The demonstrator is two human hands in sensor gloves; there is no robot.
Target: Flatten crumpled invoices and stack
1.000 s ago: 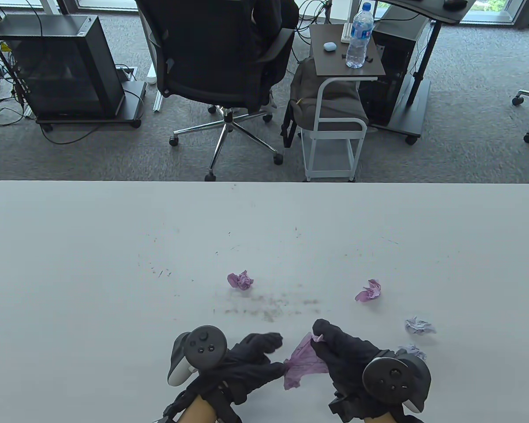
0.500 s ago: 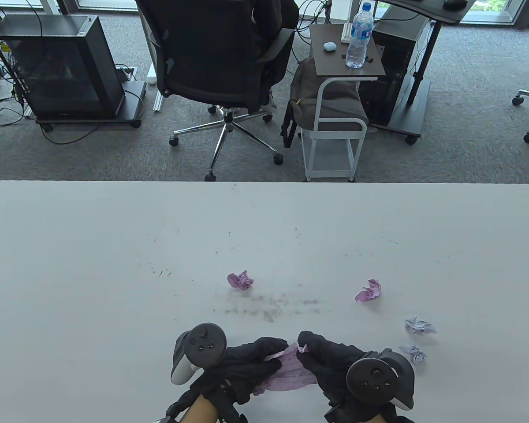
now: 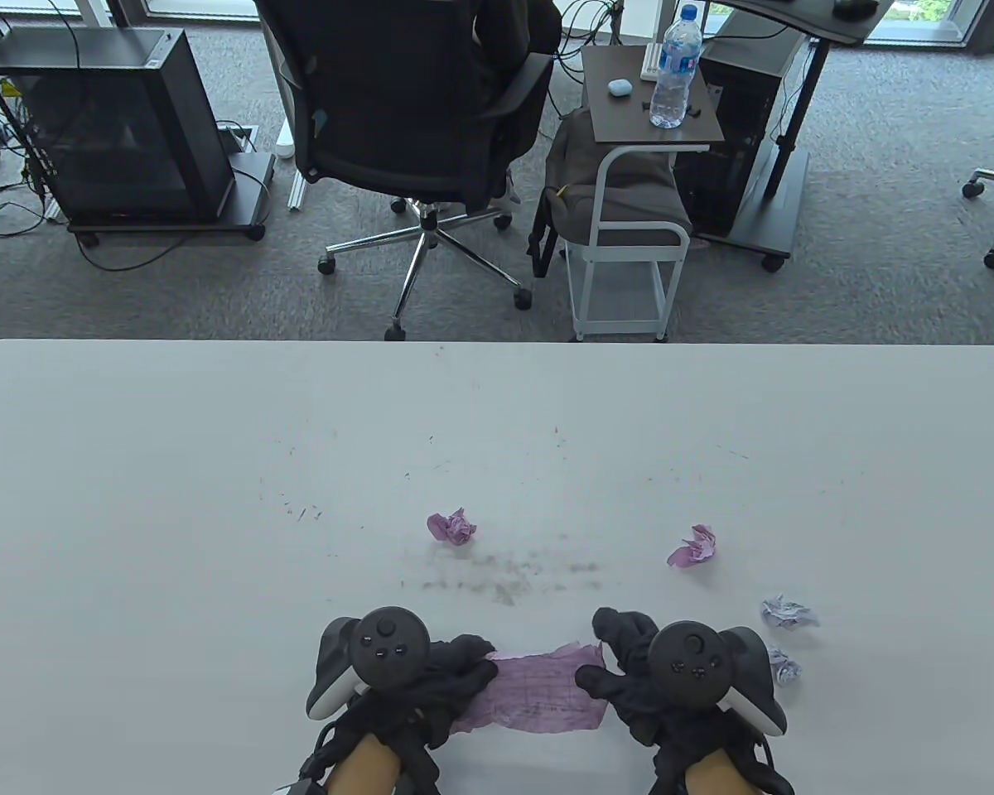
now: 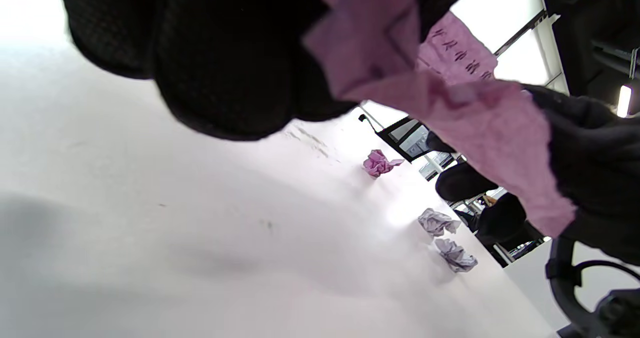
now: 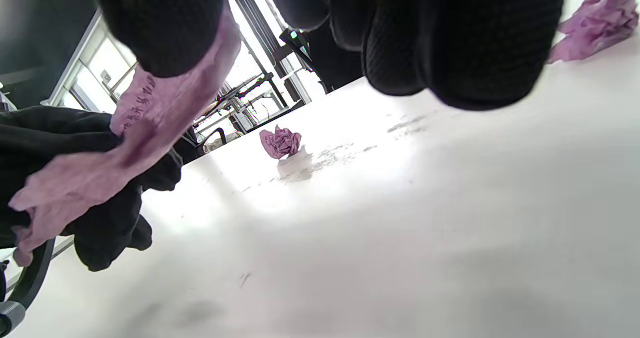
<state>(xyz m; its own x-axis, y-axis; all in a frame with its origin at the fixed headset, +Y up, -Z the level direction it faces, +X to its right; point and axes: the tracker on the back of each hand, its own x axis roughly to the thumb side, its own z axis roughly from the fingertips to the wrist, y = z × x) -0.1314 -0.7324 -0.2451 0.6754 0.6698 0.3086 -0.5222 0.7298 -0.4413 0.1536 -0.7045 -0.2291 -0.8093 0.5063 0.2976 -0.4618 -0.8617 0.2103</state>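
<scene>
Both hands pinch the pink invoice, the left hand at one end, the right hand at the other, stretched open just above the counter. Beyond it four crumpled balls wait; no stack visible yet.

Left hand, right hand: low near table edge, fingers curled, pinching.
</scene>
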